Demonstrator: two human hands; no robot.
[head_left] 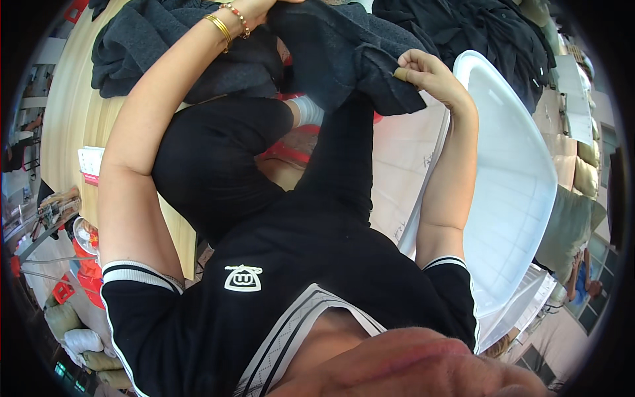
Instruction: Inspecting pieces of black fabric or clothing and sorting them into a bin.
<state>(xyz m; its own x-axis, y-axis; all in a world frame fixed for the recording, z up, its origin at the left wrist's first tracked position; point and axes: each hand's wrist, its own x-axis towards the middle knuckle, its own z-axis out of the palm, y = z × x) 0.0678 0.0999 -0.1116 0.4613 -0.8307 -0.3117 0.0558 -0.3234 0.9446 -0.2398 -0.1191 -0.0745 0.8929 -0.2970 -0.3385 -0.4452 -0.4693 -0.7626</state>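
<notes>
- Dark cloth [324, 56] hung in front of my knees, between my two hands, with one loose corner drooping below my right hand and folds bunched along its middle.
- My right hand [430, 76] had its thumb and fingers closed in a pinch on the right-hand edge of that cloth; a tan covering showed at one fingertip.
- My left hand [259, 9] was at the cloth's upper left, partly cut off by the top of the view, so I could not tell how far its fingers were closed or how firmly they gripped.
- A grey cloth heap [185, 49] lay beneath my left forearm, on the pale wooden table [66, 99].
- A black cloth heap [479, 33] lay at the far right, near the white plastic tub [516, 178], which stood beside my right forearm.
- Gold bangles [218, 32] and a beaded bracelet [238, 18] circled my left wrist.
</notes>
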